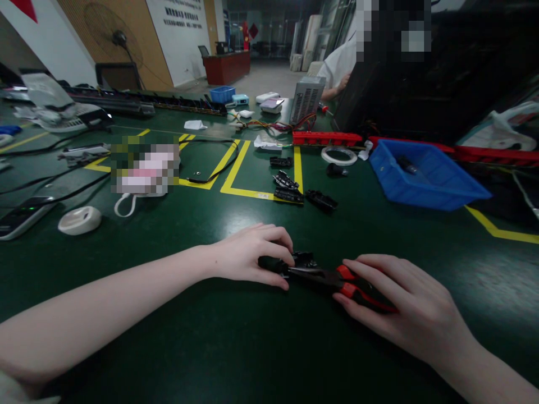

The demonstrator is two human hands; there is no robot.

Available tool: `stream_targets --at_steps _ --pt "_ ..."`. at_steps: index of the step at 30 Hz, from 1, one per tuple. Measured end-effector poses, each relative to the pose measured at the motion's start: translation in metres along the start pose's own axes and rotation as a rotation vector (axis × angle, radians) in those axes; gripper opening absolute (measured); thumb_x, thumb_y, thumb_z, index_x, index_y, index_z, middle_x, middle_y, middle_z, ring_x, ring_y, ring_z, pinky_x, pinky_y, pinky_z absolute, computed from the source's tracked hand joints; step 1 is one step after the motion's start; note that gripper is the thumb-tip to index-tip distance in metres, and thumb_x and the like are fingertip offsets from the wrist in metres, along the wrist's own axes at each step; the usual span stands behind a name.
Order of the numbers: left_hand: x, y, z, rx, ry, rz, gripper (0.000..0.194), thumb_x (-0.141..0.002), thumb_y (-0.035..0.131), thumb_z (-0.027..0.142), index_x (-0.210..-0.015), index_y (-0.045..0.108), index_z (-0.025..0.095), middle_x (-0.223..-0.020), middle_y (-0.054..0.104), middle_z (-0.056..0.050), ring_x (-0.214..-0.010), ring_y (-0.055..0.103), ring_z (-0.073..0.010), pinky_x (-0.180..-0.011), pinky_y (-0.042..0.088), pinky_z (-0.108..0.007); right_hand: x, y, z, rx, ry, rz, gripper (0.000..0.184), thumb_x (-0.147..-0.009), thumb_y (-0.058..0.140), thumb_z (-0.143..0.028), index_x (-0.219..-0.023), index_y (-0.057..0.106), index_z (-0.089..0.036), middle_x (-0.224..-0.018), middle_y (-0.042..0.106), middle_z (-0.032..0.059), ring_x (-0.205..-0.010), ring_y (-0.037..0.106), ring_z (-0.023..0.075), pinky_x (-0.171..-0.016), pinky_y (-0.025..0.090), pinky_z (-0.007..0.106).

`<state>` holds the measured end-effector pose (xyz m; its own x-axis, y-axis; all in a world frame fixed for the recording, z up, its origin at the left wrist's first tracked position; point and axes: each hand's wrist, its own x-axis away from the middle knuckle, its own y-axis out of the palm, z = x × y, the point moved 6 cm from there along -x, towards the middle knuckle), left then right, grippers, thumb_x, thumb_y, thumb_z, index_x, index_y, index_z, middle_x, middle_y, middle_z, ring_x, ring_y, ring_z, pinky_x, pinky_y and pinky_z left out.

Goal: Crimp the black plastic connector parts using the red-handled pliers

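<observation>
Your right hand (408,303) has its grip closed round the pliers (320,277), thumb on the near side, fingers on the far; your left hand (252,252) pinches a black part (304,258) between thumb and fingers. That part lies at the plier tips, low over the counter (236,348), before you. Your left grip appears to steady it against the tool. Similar black pieces (288,195) lie beyond, in and around the yellow tape (233,171), presumably kept within reach. Your left fingers cover much of the part, so its shape, and whether the tips bite, cannot be established. Contents of the blue bin (425,188) are too dark to identify; pixelation masks the pink item (147,171).
</observation>
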<state>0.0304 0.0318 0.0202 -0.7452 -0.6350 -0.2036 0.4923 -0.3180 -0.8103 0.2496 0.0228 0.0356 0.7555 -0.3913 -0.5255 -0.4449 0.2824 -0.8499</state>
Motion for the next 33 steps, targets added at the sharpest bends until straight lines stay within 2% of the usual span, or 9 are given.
stream_targets --at_steps 9,19,33 --pt "-0.0004 0.0001 0.0003 0.004 -0.003 -0.003 0.025 -0.091 0.070 0.036 -0.111 0.068 0.020 -0.118 0.062 -0.007 -0.109 0.059 -0.0244 -0.092 0.043 -0.037 -0.0023 -0.0028 0.0058 -0.034 0.014 -0.005 0.030 -0.091 0.064 -0.035 -0.112 0.063 -0.013 -0.100 0.067 0.0136 -0.082 0.067 0.0232 -0.067 0.057 0.036" --pt "-0.0014 0.0003 0.0004 0.003 0.000 0.019 0.024 -0.090 0.070 0.034 -0.108 0.067 0.019 -0.115 0.063 -0.007 -0.108 0.060 -0.0239 -0.091 0.043 -0.036 -0.0018 0.0065 0.0033 -0.041 0.054 -0.016 0.030 -0.094 0.058 -0.039 -0.110 0.062 -0.014 -0.101 0.066 0.0122 -0.082 0.066 0.0218 -0.066 0.057 0.035" --pt "-0.0024 -0.0002 0.0018 -0.031 -0.024 -0.003 0.024 -0.090 0.069 0.038 -0.106 0.066 0.020 -0.116 0.061 -0.006 -0.107 0.059 -0.0242 -0.093 0.045 -0.038 -0.0049 0.0018 0.0069 -0.056 0.085 -0.034 0.029 -0.089 0.064 -0.037 -0.108 0.064 -0.015 -0.101 0.068 0.0119 -0.080 0.068 0.0218 -0.065 0.058 0.034"
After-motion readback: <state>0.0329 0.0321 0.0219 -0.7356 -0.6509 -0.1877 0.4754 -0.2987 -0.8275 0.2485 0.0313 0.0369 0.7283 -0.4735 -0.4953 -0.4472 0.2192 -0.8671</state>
